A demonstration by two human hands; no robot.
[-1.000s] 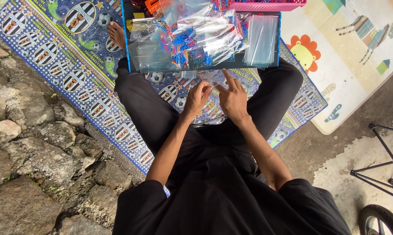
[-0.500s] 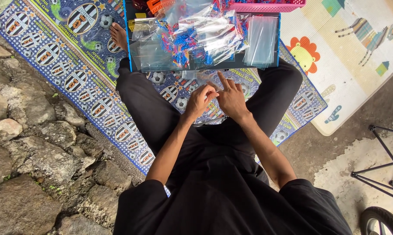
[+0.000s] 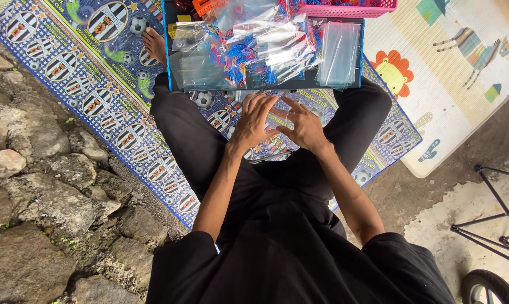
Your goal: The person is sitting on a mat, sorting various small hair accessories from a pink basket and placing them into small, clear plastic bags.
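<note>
A person in black clothes sits cross-legged on a blue patterned mat (image 3: 102,101), seen from above, both hands raised together over the lap. The left hand (image 3: 254,121) is spread wide, fingers fanned toward 12 o'clock; the right hand (image 3: 304,125) sits just beside it at 3 o'clock, its fingers also splayed and angled toward the left hand's fingertips. Whether anything thin is pinched between them cannot be told; no object shows in either palm.

Just beyond the fingertips, at 12 o'clock, lies a blue-edged tray (image 3: 167,56) resting across the knees, heaped with clear plastic sleeves (image 3: 339,53) and a tangle of small red and blue items in clear bags (image 3: 249,50). A pink basket (image 3: 350,8) sits at the tray's far edge, toward 1 o'clock. A bare foot (image 3: 153,45) shows at 10 o'clock beside the tray. Rough stone paving (image 3: 35,186) runs along 8 o'clock; a pale cartoon-animal play mat (image 3: 463,67) lies at 2 o'clock, and a black metal stand (image 3: 491,219) at 4 o'clock.
</note>
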